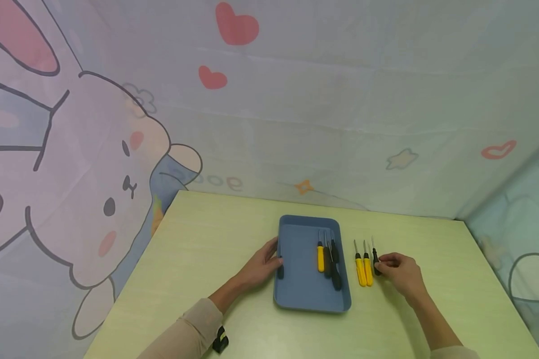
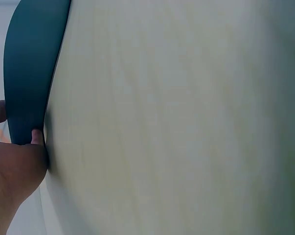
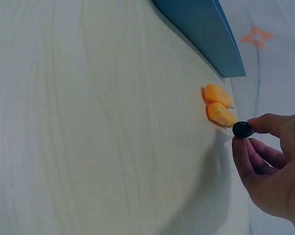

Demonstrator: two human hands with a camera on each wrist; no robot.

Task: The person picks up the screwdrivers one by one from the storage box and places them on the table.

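Note:
A blue-grey tray (image 1: 301, 296) lies on the table, and my left hand (image 1: 261, 264) grips its left side with the thumb over the rim. Beside that thumb, along the tray's inner left wall, is a small black-handled item (image 1: 280, 270), partly covered. In the tray's right half lie a yellow-handled screwdriver (image 1: 321, 258) and several black-handled ones (image 1: 336, 278). Right of the tray, two yellow-handled screwdrivers (image 1: 361, 271) lie side by side. My right hand (image 1: 402, 273) pinches a black screwdriver (image 3: 242, 129) by its handle between thumb and fingers, just right of the yellow pair.
The pale yellow-green table (image 1: 220, 224) ends at a printed cloth wall (image 1: 296, 124) behind. A small black object (image 1: 221, 341) with a yellow-green mark is by my left sleeve, near the front.

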